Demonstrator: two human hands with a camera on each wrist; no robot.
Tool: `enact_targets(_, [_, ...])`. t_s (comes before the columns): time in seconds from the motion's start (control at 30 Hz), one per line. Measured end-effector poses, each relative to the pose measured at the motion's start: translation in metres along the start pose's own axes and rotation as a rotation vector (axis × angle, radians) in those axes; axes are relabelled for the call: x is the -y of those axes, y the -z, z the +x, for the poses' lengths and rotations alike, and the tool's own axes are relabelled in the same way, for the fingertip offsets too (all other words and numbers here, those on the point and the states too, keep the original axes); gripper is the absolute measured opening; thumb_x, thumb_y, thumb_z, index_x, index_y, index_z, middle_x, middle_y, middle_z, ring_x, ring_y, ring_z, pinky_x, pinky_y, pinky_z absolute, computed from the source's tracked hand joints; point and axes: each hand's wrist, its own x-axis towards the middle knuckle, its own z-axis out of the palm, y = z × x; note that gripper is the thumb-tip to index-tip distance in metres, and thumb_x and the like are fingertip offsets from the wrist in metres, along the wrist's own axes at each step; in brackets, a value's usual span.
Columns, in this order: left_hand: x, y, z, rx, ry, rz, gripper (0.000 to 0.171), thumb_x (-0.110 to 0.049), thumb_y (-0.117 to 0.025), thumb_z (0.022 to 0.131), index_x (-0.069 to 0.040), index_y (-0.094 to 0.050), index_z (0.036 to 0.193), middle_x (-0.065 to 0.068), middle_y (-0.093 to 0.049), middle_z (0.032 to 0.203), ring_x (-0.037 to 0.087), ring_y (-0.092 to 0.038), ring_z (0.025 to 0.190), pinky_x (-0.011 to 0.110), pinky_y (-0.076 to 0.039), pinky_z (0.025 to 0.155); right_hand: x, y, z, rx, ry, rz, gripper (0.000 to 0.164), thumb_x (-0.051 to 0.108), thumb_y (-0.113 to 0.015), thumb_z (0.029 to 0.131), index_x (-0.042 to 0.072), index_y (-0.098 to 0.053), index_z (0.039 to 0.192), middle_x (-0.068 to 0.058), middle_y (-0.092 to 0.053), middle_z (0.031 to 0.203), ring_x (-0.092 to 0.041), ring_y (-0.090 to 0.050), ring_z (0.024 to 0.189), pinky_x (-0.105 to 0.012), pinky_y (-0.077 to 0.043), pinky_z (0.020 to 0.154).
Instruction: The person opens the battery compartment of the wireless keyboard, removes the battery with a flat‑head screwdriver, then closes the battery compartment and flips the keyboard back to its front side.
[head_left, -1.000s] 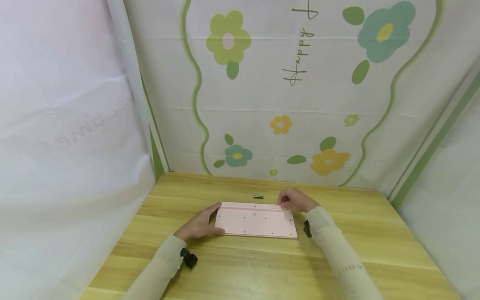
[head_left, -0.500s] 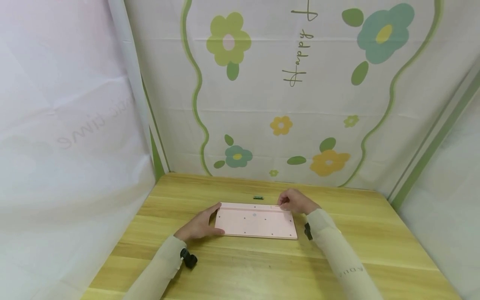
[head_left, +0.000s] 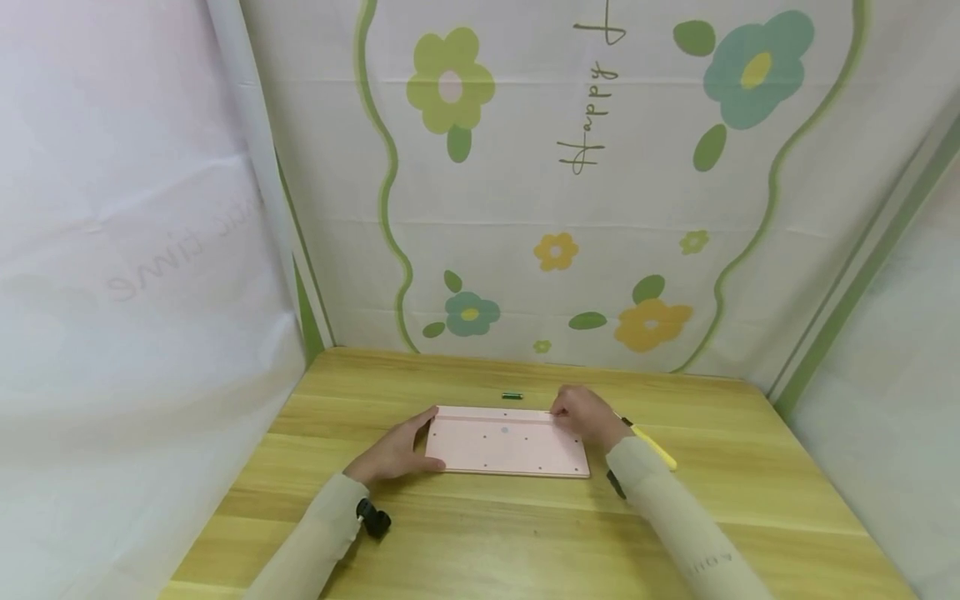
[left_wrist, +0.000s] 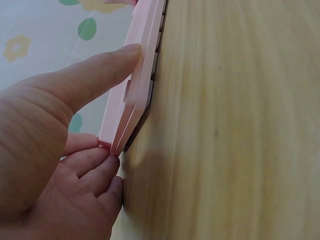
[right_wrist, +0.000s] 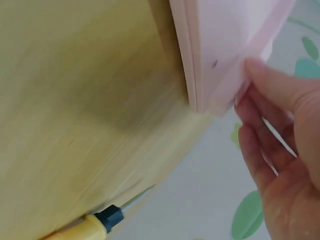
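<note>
A pink keyboard (head_left: 506, 442) lies face down on the wooden table (head_left: 525, 533). My left hand (head_left: 393, 450) grips its left end. In the left wrist view the thumb (left_wrist: 100, 75) lies on the back of the keyboard (left_wrist: 142, 65) and the fingers (left_wrist: 95, 167) curl at its near corner. My right hand (head_left: 585, 414) rests on the far right corner. In the right wrist view its thumb tip (right_wrist: 257, 70) touches the keyboard (right_wrist: 220, 45) and the other fingers hang straight beside the edge.
A small green battery (head_left: 512, 395) lies just beyond the keyboard's far edge. A yellow-handled screwdriver (head_left: 652, 447) lies right of my right wrist, its tip seen in the right wrist view (right_wrist: 95, 222). Flowered cloth walls (head_left: 600, 208) close in the table.
My right hand has shifted slightly inward over the keyboard's far right corner, uncovering the yellow screwdriver beside its wrist. The left hand and the keyboard have stayed put.
</note>
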Motion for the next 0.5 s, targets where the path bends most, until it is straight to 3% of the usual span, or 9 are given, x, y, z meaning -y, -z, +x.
enact_targets(0.1, [0.001,0.001,-0.001,0.003,-0.008,0.0,0.109,-0.038,-0.088,0.087,-0.006,-0.023,0.168,0.02,-0.029,0.173,0.041,-0.029,0.16,0.059,-0.032,0.129,0.007,-0.004,-0.001,-0.021,0.035,-0.127,0.03,-0.005,-0.07,0.093,0.01,-0.072,0.068,0.0,-0.06,0.077,-0.01,-0.044,0.069,-0.02,-0.04,0.059])
enact_targets(0.27, [0.002,0.001,-0.001,0.006,-0.011,-0.004,0.109,-0.038,-0.088,0.087,-0.006,-0.023,0.169,0.02,-0.029,0.173,0.041,-0.028,0.161,0.059,-0.032,0.128,0.012,-0.011,-0.002,-0.086,0.091,-0.285,0.029,-0.007,-0.069,0.091,0.009,-0.073,0.067,0.0,-0.062,0.075,-0.01,-0.052,0.066,-0.022,-0.05,0.059])
enact_targets(0.4, [0.001,0.001,-0.001,0.01,-0.006,-0.003,0.109,-0.039,-0.088,0.088,-0.007,-0.023,0.169,0.019,-0.028,0.174,0.04,-0.028,0.161,0.058,-0.032,0.129,0.009,-0.015,-0.005,-0.118,0.109,-0.315,0.021,-0.002,-0.072,0.093,0.011,-0.079,0.078,-0.001,-0.067,0.079,-0.012,-0.061,0.071,-0.026,-0.059,0.065])
enact_targets(0.5, [0.001,0.001,0.0,0.012,-0.007,0.018,0.109,-0.039,-0.088,0.088,-0.006,-0.023,0.169,0.019,-0.029,0.173,0.041,-0.029,0.161,0.058,-0.032,0.129,0.005,-0.016,-0.009,-0.107,0.096,-0.255,0.017,0.002,-0.074,0.096,0.011,-0.081,0.084,0.0,-0.067,0.083,-0.012,-0.062,0.075,-0.027,-0.06,0.069])
